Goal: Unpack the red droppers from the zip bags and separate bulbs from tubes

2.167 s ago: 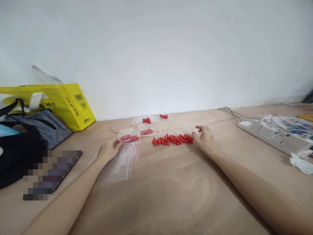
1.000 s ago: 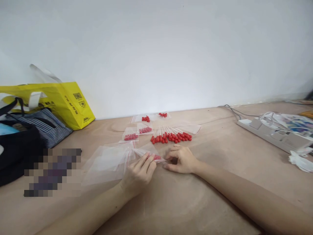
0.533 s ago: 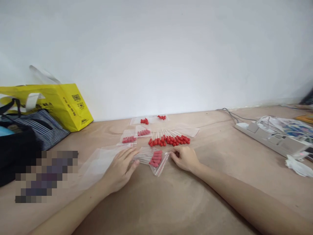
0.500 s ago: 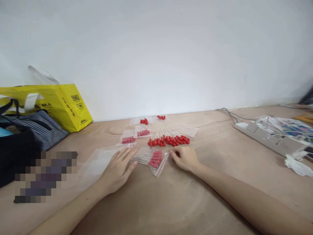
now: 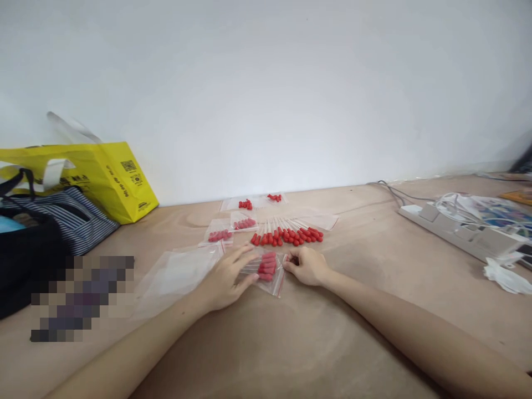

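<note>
A clear zip bag (image 5: 275,285) lies flat in front of me, holding several white sticks with thick red tips (image 5: 267,264). My left hand (image 5: 226,280) rests over the bag's left end, fingers spread and palm down, covering part of the sticks. My right hand (image 5: 306,266) pinches the top corner of the bag's right, red-striped edge between thumb and fingers. Just beyond, a fan of loose red-tipped sticks (image 5: 286,235) lies on the table. Flat clear bags (image 5: 178,271) are stacked to the left of my left hand.
Farther back lie filled zip bags (image 5: 220,235) and more red-tipped bundles (image 5: 245,204) near the wall. A yellow bag (image 5: 133,191) and a striped bag (image 5: 87,216) stand at left, near a blurred-out object (image 5: 83,299). At right are a white power strip (image 5: 440,230) and a crumpled tissue (image 5: 505,277).
My left hand has moved right, onto the filled bag's left end. My right hand has shifted slightly left and now grips the bag's edge.
</note>
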Motion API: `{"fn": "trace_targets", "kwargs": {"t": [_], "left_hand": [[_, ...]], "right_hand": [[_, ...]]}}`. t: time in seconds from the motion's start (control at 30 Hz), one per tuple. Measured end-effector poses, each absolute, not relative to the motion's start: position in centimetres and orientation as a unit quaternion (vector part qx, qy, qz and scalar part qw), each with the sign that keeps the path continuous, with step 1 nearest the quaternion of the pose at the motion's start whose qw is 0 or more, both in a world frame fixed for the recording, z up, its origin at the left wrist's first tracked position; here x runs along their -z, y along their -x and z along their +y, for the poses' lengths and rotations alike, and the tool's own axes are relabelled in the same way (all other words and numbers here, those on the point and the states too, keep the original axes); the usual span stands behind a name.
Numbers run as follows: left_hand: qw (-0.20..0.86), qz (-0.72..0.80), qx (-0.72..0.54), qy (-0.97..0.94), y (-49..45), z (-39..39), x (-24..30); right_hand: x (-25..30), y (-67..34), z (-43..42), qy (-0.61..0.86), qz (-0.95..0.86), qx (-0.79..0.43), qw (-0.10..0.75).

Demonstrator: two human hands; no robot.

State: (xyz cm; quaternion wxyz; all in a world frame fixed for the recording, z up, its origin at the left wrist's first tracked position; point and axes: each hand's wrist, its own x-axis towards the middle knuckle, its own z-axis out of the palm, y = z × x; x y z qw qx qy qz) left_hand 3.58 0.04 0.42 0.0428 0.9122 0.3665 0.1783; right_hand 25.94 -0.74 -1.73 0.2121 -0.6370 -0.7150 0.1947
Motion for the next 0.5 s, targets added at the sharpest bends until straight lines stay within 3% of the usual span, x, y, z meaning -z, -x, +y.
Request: {"fn": "trace_targets", "kwargs": {"t": [0.23, 0.33, 0.5], "left_hand": [[0.141, 0.326, -0.100, -0.930, -6.9, 0.6, -0.2], [0.137, 0.363, -0.130, -0.912, -7.7, 0.4, 0.3], [0.101, 0.401, -0.180, -0.893, -8.3, -0.6, 1.3]], "right_hand": [[2.9, -27.9, 1.3, 0.540, -0.738, -0.279, 0.293], [3.3, -28.4, 1.5, 0.510, -0.738, -0.320, 0.305], [3.0, -28.0, 0.7, 0.541, -0.736, -0.291, 0.283]]}}
